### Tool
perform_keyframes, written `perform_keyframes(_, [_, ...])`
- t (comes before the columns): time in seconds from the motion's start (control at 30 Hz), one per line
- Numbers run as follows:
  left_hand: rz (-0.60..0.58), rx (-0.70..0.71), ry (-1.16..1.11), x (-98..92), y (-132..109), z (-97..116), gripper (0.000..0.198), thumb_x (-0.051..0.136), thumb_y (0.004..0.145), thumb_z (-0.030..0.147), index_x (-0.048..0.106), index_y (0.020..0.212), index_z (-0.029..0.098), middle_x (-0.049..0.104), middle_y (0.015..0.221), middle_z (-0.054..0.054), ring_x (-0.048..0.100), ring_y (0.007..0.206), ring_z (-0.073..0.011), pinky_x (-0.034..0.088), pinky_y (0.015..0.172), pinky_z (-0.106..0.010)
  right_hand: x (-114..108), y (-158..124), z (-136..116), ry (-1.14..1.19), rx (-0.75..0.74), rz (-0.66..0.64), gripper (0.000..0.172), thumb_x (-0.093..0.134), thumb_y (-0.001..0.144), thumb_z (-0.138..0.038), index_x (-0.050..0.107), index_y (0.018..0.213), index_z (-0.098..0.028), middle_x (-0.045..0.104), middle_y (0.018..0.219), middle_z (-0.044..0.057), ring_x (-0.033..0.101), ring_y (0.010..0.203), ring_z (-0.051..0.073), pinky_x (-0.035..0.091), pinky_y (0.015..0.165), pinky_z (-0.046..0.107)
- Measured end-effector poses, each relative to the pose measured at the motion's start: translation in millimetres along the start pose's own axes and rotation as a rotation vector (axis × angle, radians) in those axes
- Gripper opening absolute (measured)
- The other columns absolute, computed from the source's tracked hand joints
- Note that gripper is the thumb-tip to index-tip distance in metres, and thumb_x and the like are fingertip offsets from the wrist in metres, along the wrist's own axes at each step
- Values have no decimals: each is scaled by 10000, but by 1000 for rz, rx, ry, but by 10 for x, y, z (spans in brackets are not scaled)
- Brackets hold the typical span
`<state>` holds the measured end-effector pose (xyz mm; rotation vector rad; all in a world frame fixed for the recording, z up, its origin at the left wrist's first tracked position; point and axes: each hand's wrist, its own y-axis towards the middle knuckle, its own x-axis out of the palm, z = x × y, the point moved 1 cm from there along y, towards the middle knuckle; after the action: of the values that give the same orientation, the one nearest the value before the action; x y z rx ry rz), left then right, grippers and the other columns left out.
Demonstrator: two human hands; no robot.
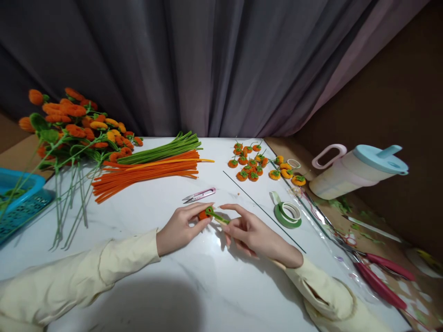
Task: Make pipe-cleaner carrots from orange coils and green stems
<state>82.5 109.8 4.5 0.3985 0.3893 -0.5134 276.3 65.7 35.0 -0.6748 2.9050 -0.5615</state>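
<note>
Between its thumb and fingers, my left hand (185,227) pinches a small orange pipe-cleaner pumpkin (204,214) with a green loop on its top. My right hand (251,230) has its fingers closed on the free end of a green pipe cleaner (218,216) that runs from that loop; its index finger reaches toward the pumpkin. Just beyond my left hand lies a pair of pink thread snips (200,195). Finished small orange pumpkins (243,160) with green tops are grouped farther back, right of centre.
Orange pipe cleaners (148,175) and green ones (166,148) lie in bundles behind. Orange flowers (72,115) and a blue basket (24,203) stand left. On the right are green tape rolls (288,215), a tumbler (353,170), red-handled pliers (380,281) and yellow pumpkins (286,173).
</note>
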Motion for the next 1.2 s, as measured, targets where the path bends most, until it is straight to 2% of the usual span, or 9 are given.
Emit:
perform_keyframes(0.13, [-29,121,78,13,-23,-3,371,517,868,193,563,1235,176,627,1160,-120,613,1012,-193,509,861,-290,62,5,38,-223,-100,152,312,531,845,-398,436,1063,-195,567,585,-56,373,380,55,288,377,171])
perform_keyframes(0.27, [-60,133,93,18,-29,0,402,499,878,174,520,1279,184,629,1135,-110,617,992,-186,525,819,-274,70,16,80,-455,-208,237,165,505,858,-311,502,958,-180,586,623,-22,410,472,75,311,448,182])
perform_keyframes(0.43, [-83,197,80,31,-41,5,430,477,884,153,477,1312,190,613,1126,-112,603,1018,-195,529,812,-284,103,-12,64,-646,-323,274,300,450,855,-194,481,1152,-167,616,663,-12,449,459,88,340,476,191])
perform_keyframes(0.57, [-115,233,88,44,-54,20,440,451,892,133,447,1328,189,590,1163,-120,590,1040,-190,510,855,-291,125,-42,6,-780,-456,262,313,423,811,-100,567,1084,-152,639,745,39,541,561,117,401,548,203])
perform_keyframes(0.67, [-139,251,83,47,-70,27,459,433,897,136,396,1351,193,592,1142,-110,579,1045,-184,487,886,-296,116,-55,-37,-798,-516,248,324,409,847,-119,567,1127,-158,663,833,69,572,625,128,426,593,209])
perform_keyframes(0.77, [-157,123,52,49,-87,12,465,462,887,189,354,1339,184,628,1008,-80,620,873,-165,510,810,-292,100,-70,-79,-798,-476,225,314,408,888,-164,543,1171,-174,668,803,50,542,561,110,414,575,201])
perform_keyframes(0.87, [-175,-29,-47,49,-97,1,358,478,878,230,391,1222,180,633,934,-56,624,748,-144,523,742,-284,84,-104,-131,-800,-361,244,231,436,891,-205,553,1086,-166,613,635,-5,452,454,90,364,498,190])
perform_keyframes(1.0, [-173,-37,-96,48,-91,15,241,492,863,220,455,1100,193,635,930,-55,626,815,-163,516,746,-294,70,-137,-193,-819,-300,220,169,442,889,-244,573,952,-159,513,516,-42,348,406,77,292,432,181])
perform_keyframes(1.2, [-151,-44,-131,59,-100,3,232,507,855,213,436,1075,194,638,962,-63,629,791,-153,512,709,-280,71,-80,-234,-882,-285,73,286,414,877,-165,547,1130,-168,526,557,-37,348,434,84,301,466,188])
